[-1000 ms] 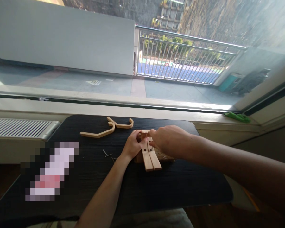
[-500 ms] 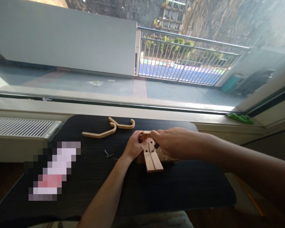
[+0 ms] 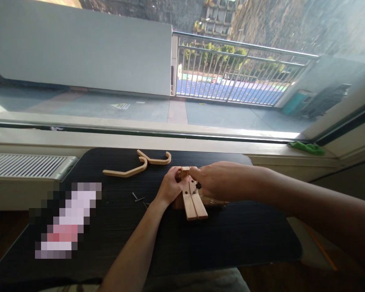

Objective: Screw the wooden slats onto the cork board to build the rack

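Observation:
Two bent wooden strips (image 3: 195, 207) lie side by side in front of me, with dark holes in their faces. My left hand (image 3: 170, 186) is closed around their far left side, its thumb pressing on the wood. My right hand (image 3: 217, 180) is curled over their right side, with its thumb and forefinger near the far end. Under its fingers shows a small dark-handled tool (image 3: 198, 185), its metal end at a hole in the right strip; the palm hides the rest. A brown, shiny wrapped package (image 3: 214, 202) lies beneath the strips.
Two more wooden hooks (image 3: 126, 173) lie at the back of the black table (image 3: 231, 243). Several loose screws (image 3: 136, 198) are left of my left hand. A pixelated flat item (image 3: 68, 221) lies at left. A radiator (image 3: 27, 165) and a green cloth (image 3: 307, 147) flank the table.
The dark tool under my right hand has turned slightly and shows more of its handle. Both hands keep their hold; the whole view has shifted a little.

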A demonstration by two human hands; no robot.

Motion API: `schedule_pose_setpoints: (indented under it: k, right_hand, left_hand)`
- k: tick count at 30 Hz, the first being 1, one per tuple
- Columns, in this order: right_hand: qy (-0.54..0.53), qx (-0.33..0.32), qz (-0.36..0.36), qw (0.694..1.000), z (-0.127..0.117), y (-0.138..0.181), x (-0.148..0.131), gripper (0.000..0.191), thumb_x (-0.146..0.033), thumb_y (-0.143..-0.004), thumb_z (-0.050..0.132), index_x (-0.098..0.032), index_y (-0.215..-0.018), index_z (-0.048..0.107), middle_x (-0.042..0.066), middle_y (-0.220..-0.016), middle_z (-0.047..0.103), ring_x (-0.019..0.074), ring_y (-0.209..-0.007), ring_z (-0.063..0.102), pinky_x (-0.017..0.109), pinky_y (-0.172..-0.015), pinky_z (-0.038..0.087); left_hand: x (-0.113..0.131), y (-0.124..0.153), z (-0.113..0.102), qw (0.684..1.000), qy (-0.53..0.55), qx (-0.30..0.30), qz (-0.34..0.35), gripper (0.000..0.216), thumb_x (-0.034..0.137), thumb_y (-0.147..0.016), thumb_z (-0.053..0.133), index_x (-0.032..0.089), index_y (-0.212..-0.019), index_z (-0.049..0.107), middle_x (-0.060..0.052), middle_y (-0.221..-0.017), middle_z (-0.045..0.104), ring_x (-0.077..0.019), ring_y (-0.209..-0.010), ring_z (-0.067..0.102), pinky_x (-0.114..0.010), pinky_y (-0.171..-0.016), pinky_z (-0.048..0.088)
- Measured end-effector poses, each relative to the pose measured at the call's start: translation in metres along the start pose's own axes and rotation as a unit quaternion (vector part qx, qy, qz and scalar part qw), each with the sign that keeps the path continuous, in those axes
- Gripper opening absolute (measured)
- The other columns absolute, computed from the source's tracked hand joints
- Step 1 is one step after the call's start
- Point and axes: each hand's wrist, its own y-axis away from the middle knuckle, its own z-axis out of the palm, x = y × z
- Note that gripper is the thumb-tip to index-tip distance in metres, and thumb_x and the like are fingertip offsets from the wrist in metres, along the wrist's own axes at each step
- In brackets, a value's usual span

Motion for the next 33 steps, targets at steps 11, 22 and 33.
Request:
schedule_pose_setpoints:
  k: [11,22,33]
  right_hand:
    - [0.017,-0.031,-0.015,0.999,0.0027,-0.0058,0.0029,0.03,-0.013,-0.09,0.049,-0.014,-0.119,0.054,0.008,-0.084,0.071,0.0187,-0.065,0.066,0.028,-0.047,0.027]
    - [-0.002,-0.028,-0.015,0.999,0.0012,-0.0061,0.0033,0.027,-0.016,-0.091,0.048,-0.015,-0.117,0.056,0.009,-0.088,0.072,0.02,-0.065,0.065,0.03,-0.048,0.031]
    - [0.029,-0.065,-0.011,0.997,-0.0059,-0.0044,-0.0001,0.027,-0.013,-0.093,0.047,-0.013,-0.118,0.055,0.006,-0.081,0.07,0.0154,-0.056,0.058,0.028,-0.044,0.025]
  left_hand:
    - [0.0016,0.0003,-0.0012,1.0,-0.024,0.009,0.008,0.018,0.015,-0.072,0.065,0.017,-0.089,0.064,-0.002,-0.088,0.063,-0.0178,-0.088,0.063,-0.029,-0.082,0.053]
    - [0.0057,0.0005,-0.0013,1.0,-0.027,0.01,0.006,0.015,0.014,-0.072,0.065,0.018,-0.086,0.063,-0.001,-0.084,0.062,-0.0161,-0.082,0.063,-0.028,-0.079,0.053]
    - [0.0027,0.0,-0.0008,1.0,-0.022,0.008,0.009,0.015,0.014,-0.072,0.064,0.017,-0.087,0.063,-0.002,-0.087,0.063,-0.0173,-0.084,0.064,-0.029,-0.079,0.053]
